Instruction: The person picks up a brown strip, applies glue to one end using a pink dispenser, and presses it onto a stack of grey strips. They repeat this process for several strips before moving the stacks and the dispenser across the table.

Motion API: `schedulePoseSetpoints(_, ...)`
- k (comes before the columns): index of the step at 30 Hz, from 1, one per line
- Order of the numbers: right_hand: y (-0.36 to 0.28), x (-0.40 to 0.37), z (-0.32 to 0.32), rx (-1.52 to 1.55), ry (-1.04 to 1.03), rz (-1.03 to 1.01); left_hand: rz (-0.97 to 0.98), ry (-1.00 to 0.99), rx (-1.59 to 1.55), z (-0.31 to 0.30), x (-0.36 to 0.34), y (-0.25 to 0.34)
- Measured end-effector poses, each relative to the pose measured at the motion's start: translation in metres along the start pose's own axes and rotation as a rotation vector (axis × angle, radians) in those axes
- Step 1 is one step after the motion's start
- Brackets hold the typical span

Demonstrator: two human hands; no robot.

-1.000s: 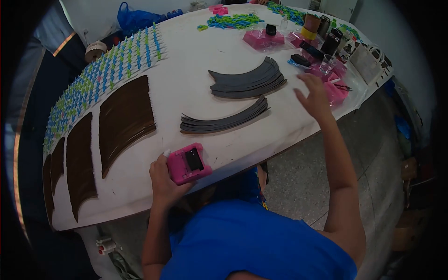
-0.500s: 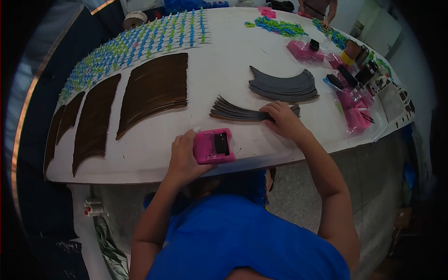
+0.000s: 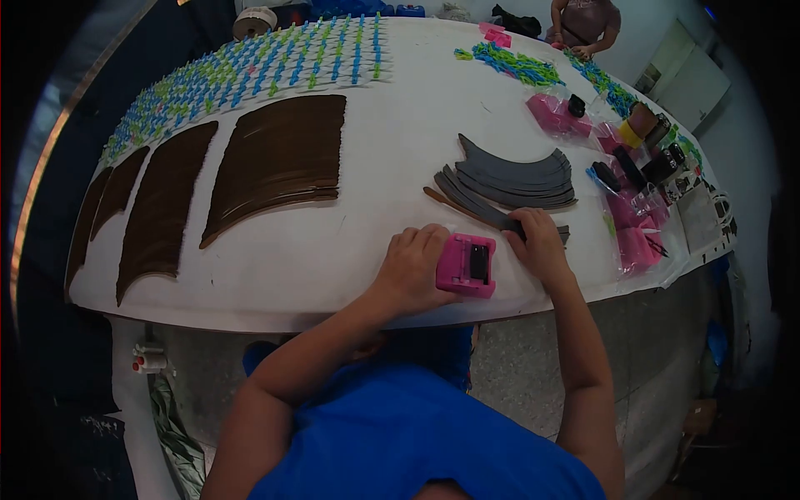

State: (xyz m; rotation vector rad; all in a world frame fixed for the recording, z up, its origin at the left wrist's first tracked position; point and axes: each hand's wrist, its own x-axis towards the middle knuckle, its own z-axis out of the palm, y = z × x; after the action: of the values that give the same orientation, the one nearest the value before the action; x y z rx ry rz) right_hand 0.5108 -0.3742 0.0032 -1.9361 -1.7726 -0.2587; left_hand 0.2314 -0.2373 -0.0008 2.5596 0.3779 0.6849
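Observation:
My left hand (image 3: 412,271) is wrapped round a pink device (image 3: 466,265) with a black block in its face, near the table's front edge. To its right, my right hand (image 3: 542,246) pinches the right part of a bundle of thin dark strips (image 3: 477,202). The strips fan out toward the left, and a brown one lies at their lower edge. Just behind them rests a stack of curved dark grey pieces (image 3: 517,177); its lower edge is close to the bundle.
Dark brown sheets (image 3: 279,154) lie on the left of the white table (image 3: 400,108). Behind them are rows of blue and green pieces (image 3: 275,62). Pink bags (image 3: 558,117) and dark bottles (image 3: 664,162) stand at the right. A co-worker (image 3: 586,23) is at the far side.
My left hand has brought the pink device rightward, closer to my right hand. The strip bundle has shifted right and now slants down toward my right hand. The view has shifted slightly.

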Motion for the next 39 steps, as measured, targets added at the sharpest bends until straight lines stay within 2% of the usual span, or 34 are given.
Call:
schedulePoseSetpoints(12,-0.015,-0.003,-0.001,-0.022,-0.042,0.142,-0.043,-0.053,-0.130,-0.002,-0.002,0.000)
schedulePoseSetpoints(18,-0.015,-0.001,-0.003,0.035,-0.092,0.157,-0.064,0.015,-0.206,0.003,-0.007,-0.004)
schedulePoseSetpoints(25,-0.005,-0.001,-0.001,0.033,-0.126,0.115,-0.131,-0.015,-0.323,-0.004,-0.001,-0.010)
schedulePoseSetpoints(31,0.000,0.000,-0.003,-0.009,-0.106,0.080,-0.109,0.001,-0.318,-0.002,0.000,-0.007)
schedulePoseSetpoints(39,0.001,-0.004,0.000,0.025,-0.043,0.052,-0.124,-0.067,-0.131,0.000,0.001,-0.003)
